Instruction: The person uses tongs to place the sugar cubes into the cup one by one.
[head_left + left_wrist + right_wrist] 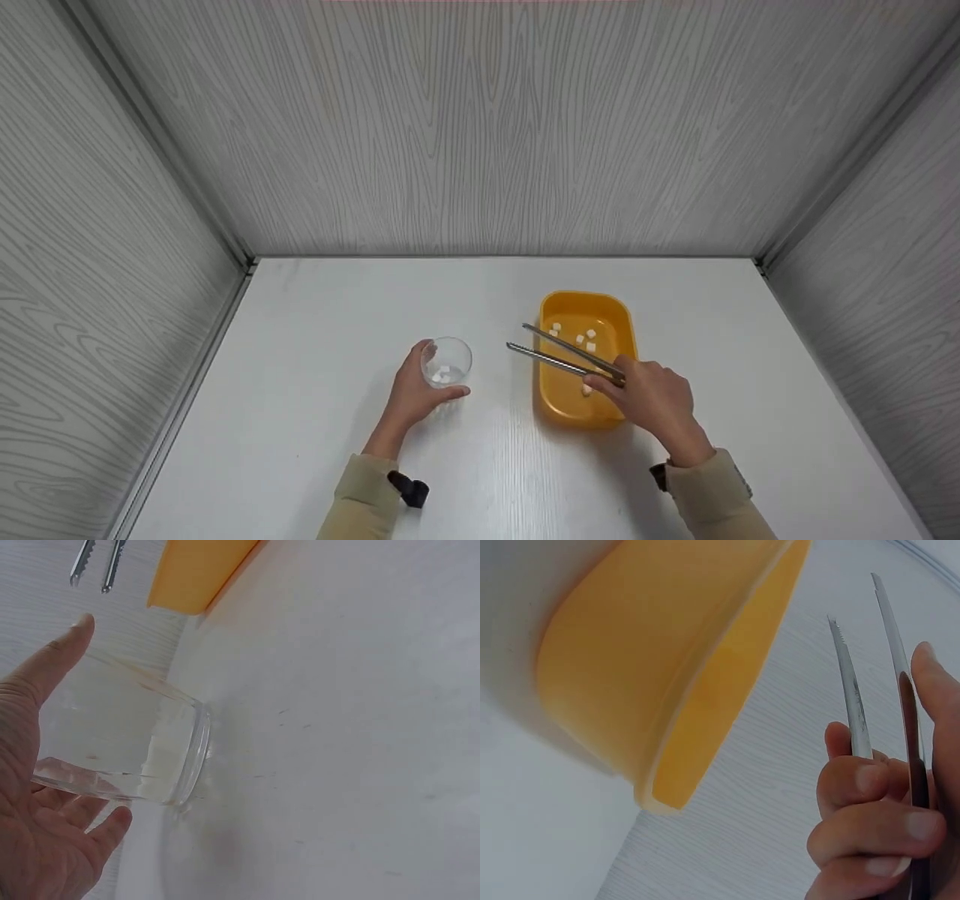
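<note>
My left hand (411,390) curls its thumb and fingers around a clear glass cup (448,352) on the white table, left of the middle. A few small white cubes (445,370) lie at its bottom. The left wrist view shows the glass wall (112,720) between thumb and fingers. With my right hand (654,397) I grip metal tongs (551,360) over an orange tub (581,300). Their arms stand apart, serrated tips past the tub's left rim, nothing between them. Several white cubes (591,347) are scattered inside the tub, partly hidden under the tongs and hand.
The white table (315,330) is closed in by a grey wood-grain panel (480,135) at the back and similar panels at both sides. A gap of tabletop separates the cup from the tub. Each wrist wears a black strap-on device (409,489).
</note>
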`<state>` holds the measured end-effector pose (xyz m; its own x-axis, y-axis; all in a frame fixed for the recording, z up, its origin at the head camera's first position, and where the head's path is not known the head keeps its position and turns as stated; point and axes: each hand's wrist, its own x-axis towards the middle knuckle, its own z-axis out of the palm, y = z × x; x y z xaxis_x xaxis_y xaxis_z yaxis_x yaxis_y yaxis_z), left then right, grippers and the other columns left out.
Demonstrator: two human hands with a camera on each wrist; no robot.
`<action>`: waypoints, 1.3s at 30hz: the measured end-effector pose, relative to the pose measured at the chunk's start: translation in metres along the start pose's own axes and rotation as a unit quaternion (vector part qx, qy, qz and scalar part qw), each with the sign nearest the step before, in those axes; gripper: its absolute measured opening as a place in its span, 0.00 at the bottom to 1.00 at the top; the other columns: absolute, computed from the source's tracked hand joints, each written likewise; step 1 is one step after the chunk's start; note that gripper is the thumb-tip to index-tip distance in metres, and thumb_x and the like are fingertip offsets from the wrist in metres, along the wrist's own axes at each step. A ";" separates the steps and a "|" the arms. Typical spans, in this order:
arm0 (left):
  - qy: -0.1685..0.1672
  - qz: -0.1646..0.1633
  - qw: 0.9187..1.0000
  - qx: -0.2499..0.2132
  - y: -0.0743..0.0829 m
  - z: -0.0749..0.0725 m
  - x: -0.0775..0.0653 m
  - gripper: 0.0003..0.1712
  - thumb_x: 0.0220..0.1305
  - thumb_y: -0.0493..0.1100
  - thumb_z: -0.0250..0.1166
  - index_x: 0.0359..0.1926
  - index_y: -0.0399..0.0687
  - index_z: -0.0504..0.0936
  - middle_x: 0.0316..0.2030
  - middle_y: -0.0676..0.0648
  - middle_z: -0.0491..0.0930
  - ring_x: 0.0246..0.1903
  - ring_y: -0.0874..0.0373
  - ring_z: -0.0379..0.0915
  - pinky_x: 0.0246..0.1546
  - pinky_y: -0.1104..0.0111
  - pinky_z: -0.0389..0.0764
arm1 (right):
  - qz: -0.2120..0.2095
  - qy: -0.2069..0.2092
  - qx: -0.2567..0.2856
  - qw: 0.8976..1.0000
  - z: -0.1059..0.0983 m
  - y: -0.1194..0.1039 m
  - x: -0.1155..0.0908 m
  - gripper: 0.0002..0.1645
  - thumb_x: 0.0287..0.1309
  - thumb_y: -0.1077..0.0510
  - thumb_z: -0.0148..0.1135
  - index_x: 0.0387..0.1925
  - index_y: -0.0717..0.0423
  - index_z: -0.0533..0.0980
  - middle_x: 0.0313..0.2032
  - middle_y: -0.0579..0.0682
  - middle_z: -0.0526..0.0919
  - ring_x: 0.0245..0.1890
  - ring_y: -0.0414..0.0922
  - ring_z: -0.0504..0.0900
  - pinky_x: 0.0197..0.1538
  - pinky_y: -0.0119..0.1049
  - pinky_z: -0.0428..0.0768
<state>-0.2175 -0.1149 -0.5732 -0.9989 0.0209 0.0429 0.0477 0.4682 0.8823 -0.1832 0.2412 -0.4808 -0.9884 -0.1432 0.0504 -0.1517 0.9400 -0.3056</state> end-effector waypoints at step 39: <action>0.004 0.001 1.000 -0.007 -0.001 0.005 -0.001 0.59 0.45 0.49 0.80 0.71 0.35 0.57 0.65 0.36 0.68 0.66 0.42 0.63 0.66 0.50 0.62 | 0.060 -0.081 -0.108 0.989 -0.037 0.032 -0.023 0.32 0.52 0.25 0.61 0.22 0.50 0.79 0.13 0.45 0.68 0.13 0.45 0.68 0.16 0.38 0.64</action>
<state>-0.2170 -0.1108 -0.5765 -0.9987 0.0143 0.0484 0.0496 0.4555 0.8888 -0.1648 0.2857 -0.4567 -0.9894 -0.0574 -0.1333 -0.0459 0.9951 -0.0880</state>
